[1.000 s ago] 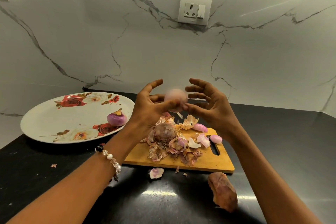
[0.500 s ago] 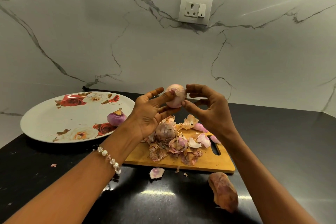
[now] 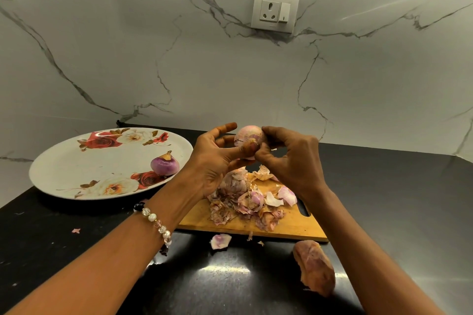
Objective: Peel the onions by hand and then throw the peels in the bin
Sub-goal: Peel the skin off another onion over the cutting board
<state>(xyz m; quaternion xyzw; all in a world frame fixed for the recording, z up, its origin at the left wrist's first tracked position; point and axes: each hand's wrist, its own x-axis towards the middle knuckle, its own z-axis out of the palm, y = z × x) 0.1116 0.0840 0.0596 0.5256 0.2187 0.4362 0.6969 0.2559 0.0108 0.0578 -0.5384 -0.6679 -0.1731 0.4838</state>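
Both hands hold a pale pink onion [image 3: 249,137] in the air above the far end of a wooden board [image 3: 289,225]. The left hand [image 3: 217,161] cups the onion from the left, thumb pressed on its near side and fingers curled behind it. The right hand [image 3: 289,158] pinches at the onion's near face with thumb and curled fingers, just beside the left thumb. On the board below lies a heap of peels [image 3: 245,202], with another unpeeled onion [image 3: 234,183] among them. One loose peel [image 3: 220,241] lies on the black worktop [image 3: 396,199] just in front of the board, and a brown piece [image 3: 313,267] lies nearer, to the right. A peeled purple onion [image 3: 164,165] sits on a flowered plate [image 3: 76,161] to the left. A beaded bracelet [image 3: 156,222] circles the left wrist.
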